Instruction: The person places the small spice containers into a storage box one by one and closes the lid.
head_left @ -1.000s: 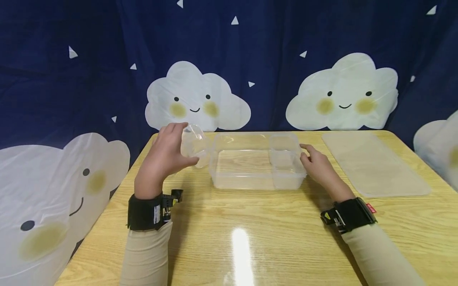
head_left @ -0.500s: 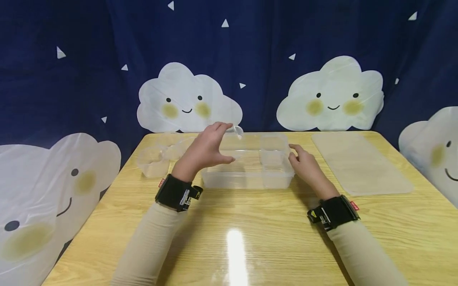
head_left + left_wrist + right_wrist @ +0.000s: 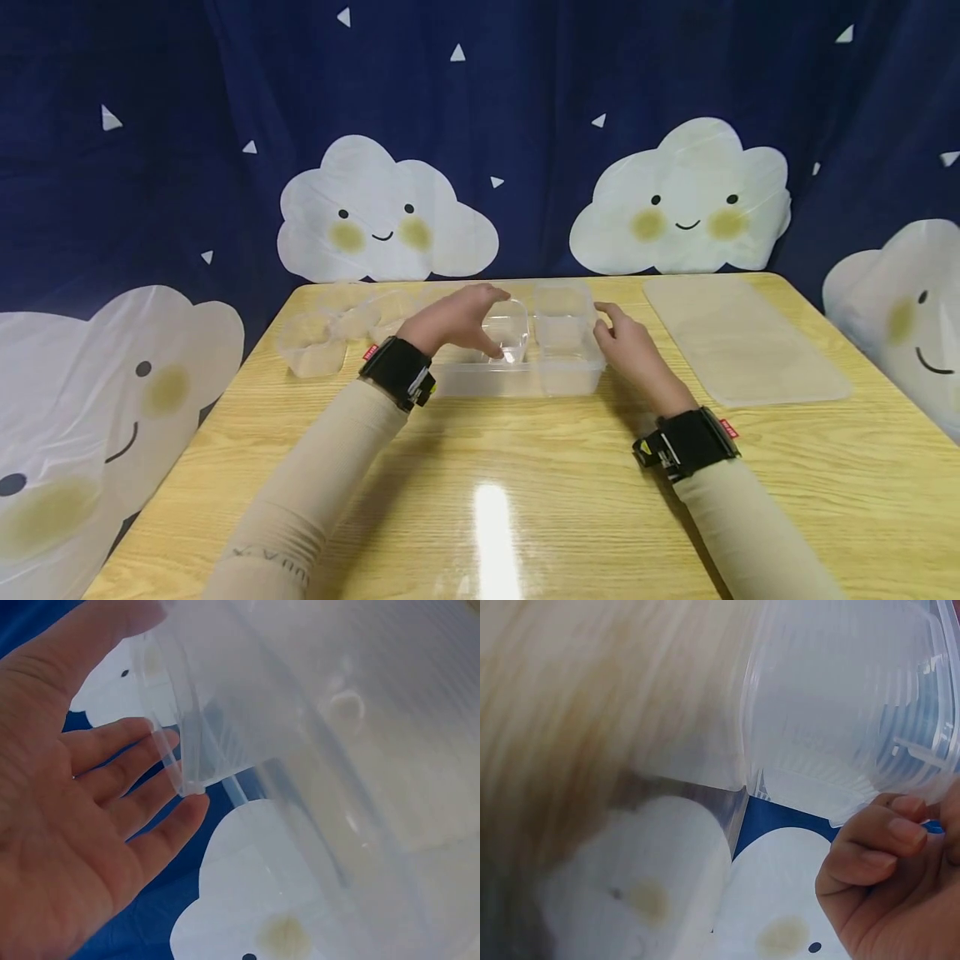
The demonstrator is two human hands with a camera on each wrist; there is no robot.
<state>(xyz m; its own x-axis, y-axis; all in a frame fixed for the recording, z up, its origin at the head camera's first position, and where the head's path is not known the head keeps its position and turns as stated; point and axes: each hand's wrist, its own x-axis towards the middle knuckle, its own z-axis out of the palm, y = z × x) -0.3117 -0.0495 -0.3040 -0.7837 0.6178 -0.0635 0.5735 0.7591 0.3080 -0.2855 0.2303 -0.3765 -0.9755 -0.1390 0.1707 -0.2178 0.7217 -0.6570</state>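
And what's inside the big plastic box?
Small clear containers sit at the right end of the big plastic box. The left hand holds another small container over or in its middle; I can't tell which. That hand hides part of the left side from view.

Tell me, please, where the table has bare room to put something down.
The widest patch of table is between left sleeve and right sleeve, in front of the large clear box. Another lies right of the right sleeve, nearer than the flat sheet. Crowded: back left, with loose clear cups, and the box, where the left grip is.
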